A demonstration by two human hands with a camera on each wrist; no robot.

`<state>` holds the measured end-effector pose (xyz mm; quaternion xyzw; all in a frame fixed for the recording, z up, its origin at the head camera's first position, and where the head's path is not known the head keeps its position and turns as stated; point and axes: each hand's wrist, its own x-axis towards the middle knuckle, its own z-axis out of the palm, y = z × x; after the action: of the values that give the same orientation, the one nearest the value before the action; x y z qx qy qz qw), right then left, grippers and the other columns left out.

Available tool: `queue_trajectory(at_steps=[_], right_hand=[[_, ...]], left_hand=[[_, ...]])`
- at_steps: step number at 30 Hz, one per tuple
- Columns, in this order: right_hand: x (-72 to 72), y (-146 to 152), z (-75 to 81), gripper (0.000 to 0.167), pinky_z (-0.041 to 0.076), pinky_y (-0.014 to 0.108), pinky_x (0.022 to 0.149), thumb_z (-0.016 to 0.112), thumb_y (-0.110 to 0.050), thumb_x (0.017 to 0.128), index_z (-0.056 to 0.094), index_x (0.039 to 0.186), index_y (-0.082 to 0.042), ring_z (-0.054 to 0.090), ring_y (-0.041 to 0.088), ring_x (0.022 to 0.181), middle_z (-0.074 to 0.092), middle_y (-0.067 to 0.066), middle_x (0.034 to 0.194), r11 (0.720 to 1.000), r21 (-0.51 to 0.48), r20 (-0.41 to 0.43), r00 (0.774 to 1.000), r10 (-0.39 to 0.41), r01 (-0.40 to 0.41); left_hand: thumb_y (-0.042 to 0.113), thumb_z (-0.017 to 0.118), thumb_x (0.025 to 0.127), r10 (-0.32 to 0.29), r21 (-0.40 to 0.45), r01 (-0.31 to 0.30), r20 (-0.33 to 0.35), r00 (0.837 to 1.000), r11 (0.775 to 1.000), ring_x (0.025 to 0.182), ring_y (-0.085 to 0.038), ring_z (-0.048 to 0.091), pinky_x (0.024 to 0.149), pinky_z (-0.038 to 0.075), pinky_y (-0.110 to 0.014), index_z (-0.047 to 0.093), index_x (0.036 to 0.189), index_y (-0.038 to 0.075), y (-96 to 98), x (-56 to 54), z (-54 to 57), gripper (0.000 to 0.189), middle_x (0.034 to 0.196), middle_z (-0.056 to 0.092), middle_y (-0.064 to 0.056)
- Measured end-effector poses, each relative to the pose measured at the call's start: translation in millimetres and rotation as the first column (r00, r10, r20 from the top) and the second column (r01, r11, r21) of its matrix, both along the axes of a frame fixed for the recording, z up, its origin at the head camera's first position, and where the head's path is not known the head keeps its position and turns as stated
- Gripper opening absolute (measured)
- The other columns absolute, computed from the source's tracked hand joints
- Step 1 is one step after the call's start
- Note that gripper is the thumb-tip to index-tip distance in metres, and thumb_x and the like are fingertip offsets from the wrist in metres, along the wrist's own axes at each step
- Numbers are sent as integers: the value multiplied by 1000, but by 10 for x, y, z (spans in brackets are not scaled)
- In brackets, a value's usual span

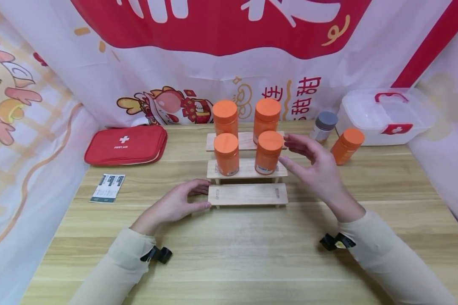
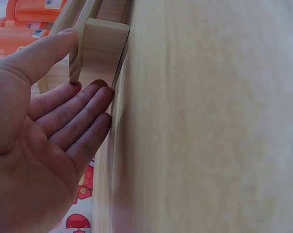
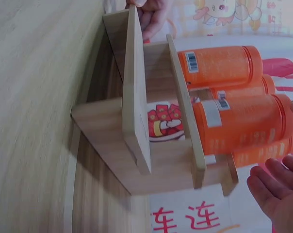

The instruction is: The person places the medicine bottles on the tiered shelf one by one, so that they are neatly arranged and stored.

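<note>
The left hand's point(image 1: 172, 203) extended fingers and thumb straddle one end of the wooden rack's point(image 1: 248, 194) lowest step. The right hand point(image 1: 318, 169), fingers loose and released, is beside four orange bottles point(image 1: 267, 159) on the upper two steps. The right wrist view shows the rack's side panel point(image 3: 107, 145); only the head view shows the red pouch point(image 1: 124, 147).

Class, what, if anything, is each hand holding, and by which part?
No firm grip shows: the left hand touches the lowest wooden step at its left end; the right hand holds nothing.
</note>
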<state>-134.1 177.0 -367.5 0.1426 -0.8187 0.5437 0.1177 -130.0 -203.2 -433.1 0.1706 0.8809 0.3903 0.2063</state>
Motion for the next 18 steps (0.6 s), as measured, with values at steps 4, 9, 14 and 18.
queue_trajectory(at_steps=[4, 9, 14, 18], right_hand=[[40, 112, -17, 52, 49, 13, 112, 82, -4, 96, 64, 145, -5, 68, 11, 127, 71, 13, 143, 1000, -4, -23, 1000, -19, 19], [67, 266, -73, 50, 51, 13, 111, 79, 2, 95, 65, 144, -3, 68, 4, 123, 71, 17, 140, 999, -18, -54, 998, -34, 33], [106, 450, -115, 50, 49, 9, 108, 78, -6, 99, 63, 146, -6, 66, 1, 124, 69, 14, 144, 996, 11, -1, 996, -88, 88], [134, 582, -150, 49, 49, 7, 106, 79, -11, 99, 64, 146, -7, 66, 1, 122, 69, 16, 143, 988, 44, 16, 989, -150, 149]], left_hand=[[37, 82, 97, -5, 1, 5, -6, 1000, 1000, 140, -29, 63, 124, 45, -57, 56, 154, 14, 1, 0, -3, 66, 148, 68, -5], [38, 82, 97, -4, -8, 4, -4, 1000, 1000, 141, -29, 62, 124, 45, -57, 56, 154, 14, 1, -3, -7, 67, 148, 67, -5], [39, 82, 98, -1, -12, 1, 4, 1000, 1000, 141, -29, 62, 125, 44, -58, 56, 154, 14, -7, -4, -15, 67, 149, 67, -5], [40, 82, 97, 4, -15, -4, 10, 1000, 1000, 141, -30, 61, 125, 44, -58, 56, 154, 15, -8, 1, -10, 67, 149, 67, -5]])
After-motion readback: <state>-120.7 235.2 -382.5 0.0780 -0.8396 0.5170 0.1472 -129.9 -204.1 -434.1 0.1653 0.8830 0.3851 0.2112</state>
